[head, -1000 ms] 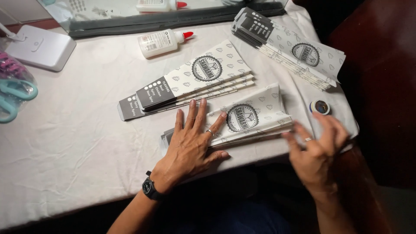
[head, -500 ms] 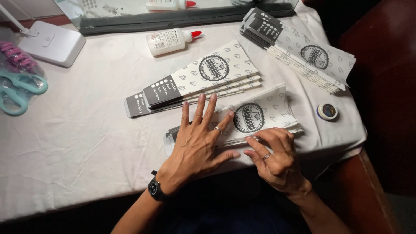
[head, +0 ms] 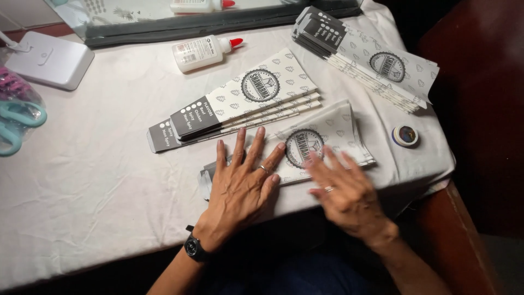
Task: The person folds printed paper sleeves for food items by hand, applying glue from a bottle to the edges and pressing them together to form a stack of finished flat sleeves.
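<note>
My left hand lies flat, fingers spread, on a printed white paper bag with a round dark emblem, near the table's front edge. A black watch sits on that wrist. My right hand, wearing a ring, is blurred and rests palm down on the right part of the same bag, fingers apart. Neither hand grips anything. Just behind the bag is a fanned stack of similar bags with grey ends.
Another stack of bags lies at the back right. A white glue bottle with a red cap, a small round tape roll, a white flat device, teal scissors and a mirror share the white tablecloth.
My right hand came in from the table's right edge onto the bag and now slides across it. My left hand stays pressed flat. The camera has shifted slightly.
</note>
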